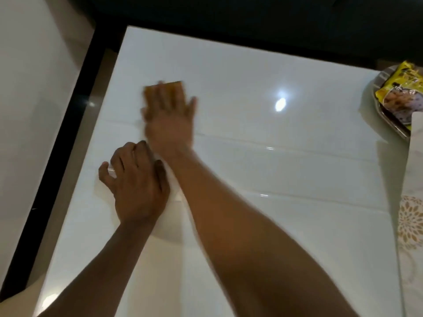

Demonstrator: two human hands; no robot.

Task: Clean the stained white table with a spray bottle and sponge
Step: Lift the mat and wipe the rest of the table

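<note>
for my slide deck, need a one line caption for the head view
Right hand presses a sponge flat on the white table; left hand rests beside it.

Sponge [176, 84] under right hand [170, 115] on table [286, 202]; left hand [137, 181] nearer, left.

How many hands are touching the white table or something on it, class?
2. The right hand presses flat on the sponge further up the white table; the left hand rests on the table beside the right forearm.
</note>
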